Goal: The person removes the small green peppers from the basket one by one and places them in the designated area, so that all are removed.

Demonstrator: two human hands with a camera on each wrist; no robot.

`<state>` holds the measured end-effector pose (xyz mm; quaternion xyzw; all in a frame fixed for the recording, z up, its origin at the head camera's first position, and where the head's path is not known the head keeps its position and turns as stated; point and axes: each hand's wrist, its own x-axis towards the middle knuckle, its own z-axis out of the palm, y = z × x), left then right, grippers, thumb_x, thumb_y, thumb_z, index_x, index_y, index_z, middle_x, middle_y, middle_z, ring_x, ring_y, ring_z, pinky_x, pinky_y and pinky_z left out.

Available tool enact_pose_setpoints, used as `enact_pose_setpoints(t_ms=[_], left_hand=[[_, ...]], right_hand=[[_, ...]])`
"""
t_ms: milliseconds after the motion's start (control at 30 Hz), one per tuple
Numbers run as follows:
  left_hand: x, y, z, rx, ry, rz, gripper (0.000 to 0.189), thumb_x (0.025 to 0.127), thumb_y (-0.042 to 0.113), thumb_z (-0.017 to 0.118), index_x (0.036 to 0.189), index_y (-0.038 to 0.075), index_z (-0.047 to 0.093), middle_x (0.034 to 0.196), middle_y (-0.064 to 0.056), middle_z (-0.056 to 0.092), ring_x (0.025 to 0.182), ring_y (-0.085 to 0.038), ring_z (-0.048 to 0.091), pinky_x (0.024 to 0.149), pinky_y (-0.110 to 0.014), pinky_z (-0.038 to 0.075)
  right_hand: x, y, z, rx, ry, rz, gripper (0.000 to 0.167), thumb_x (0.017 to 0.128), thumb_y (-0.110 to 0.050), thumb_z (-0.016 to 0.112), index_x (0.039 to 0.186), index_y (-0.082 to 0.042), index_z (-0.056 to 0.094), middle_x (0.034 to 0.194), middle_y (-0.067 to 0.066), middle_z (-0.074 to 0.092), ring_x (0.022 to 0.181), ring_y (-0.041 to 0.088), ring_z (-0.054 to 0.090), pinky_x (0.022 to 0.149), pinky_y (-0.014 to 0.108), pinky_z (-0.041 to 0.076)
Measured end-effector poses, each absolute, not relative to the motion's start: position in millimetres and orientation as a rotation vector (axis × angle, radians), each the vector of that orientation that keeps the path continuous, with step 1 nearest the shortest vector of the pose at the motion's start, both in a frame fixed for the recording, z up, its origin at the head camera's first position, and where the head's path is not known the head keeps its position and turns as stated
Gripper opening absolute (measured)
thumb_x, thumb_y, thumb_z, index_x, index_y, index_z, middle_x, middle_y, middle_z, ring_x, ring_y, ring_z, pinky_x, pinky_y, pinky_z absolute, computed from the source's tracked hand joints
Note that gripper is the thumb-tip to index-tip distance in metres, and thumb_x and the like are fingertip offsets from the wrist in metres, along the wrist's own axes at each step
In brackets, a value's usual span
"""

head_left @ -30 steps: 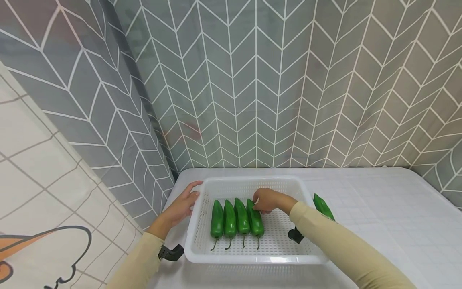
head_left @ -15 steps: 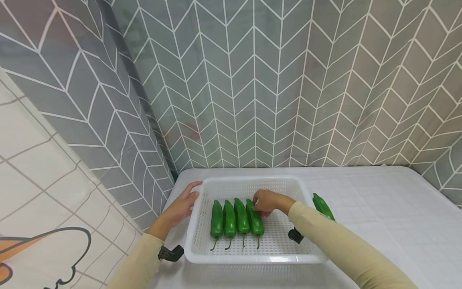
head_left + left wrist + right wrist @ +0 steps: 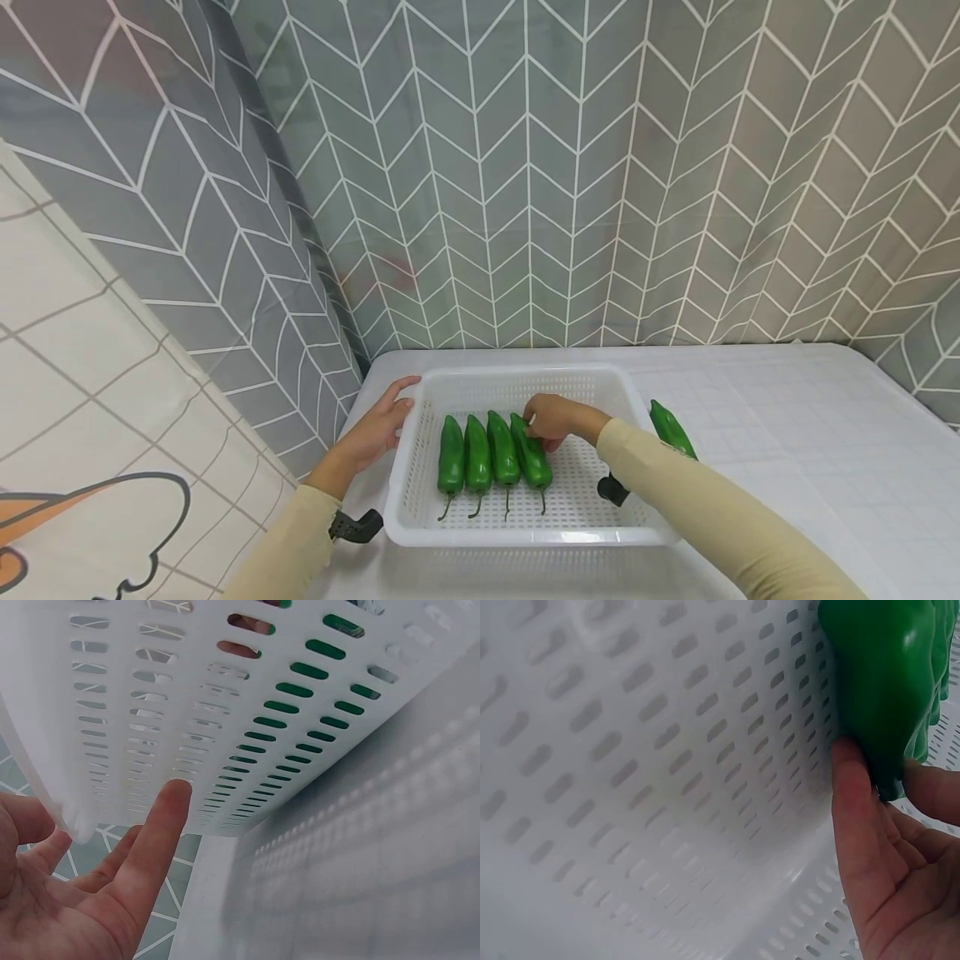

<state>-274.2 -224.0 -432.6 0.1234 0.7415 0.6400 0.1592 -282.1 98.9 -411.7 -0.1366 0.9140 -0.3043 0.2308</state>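
Several long green peppers lie side by side in a white perforated plastic basket, stems toward the person. In the head view my right hand is at the upper end of the rightmost pepper. The right wrist view shows that hand's thumb and fingers pinching the narrow tip of the green pepper. At the basket's left side is my left hand, fingers spread along the rim. In the left wrist view, a straight finger touches the outer wall.
Another green pepper lies outside the basket on the right, partly behind the right sleeve. A white table carries everything. Behind it hangs a grey patterned curtain.
The rightmost pepper has turned slightly, its stem end shifting a little to the right. My right hand has barely moved; my left hand stays at the basket's left side.
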Motion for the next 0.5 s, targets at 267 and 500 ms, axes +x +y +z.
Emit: enact_pose_setpoints(t_ms=[267, 500], left_hand=[[-273.3, -223.0, -431.6, 0.364, 2.116, 1.83, 0.046, 0.114, 0.024, 0.032, 0.159, 0.022, 0.022, 0.147, -0.021, 0.045, 0.125, -0.031, 0.057, 0.089, -0.048, 0.055], [-274.1, -224.2, -431.1, 0.352, 2.113, 1.83, 0.047, 0.113, 0.024, 0.034, 0.159, 0.023, 0.021, 0.146, -0.021, 0.046, 0.121, -0.028, 0.059, 0.087, -0.046, 0.056]], right_hand=[[-283.0, 99.3, -411.6, -0.359, 2.538, -0.809, 0.028, 0.098, -0.001, 0.064, 0.124, 0.01, 0.062, 0.088, 0.013, 0.067, 0.07, 0.023, 0.071, 0.06, 0.031, 0.059], [-281.2, 100.7, -406.7, -0.352, 2.557, -0.82, 0.031, 0.097, 0.001, 0.063, 0.127, 0.011, 0.06, 0.091, 0.015, 0.067, 0.07, 0.024, 0.071, 0.061, 0.031, 0.06]])
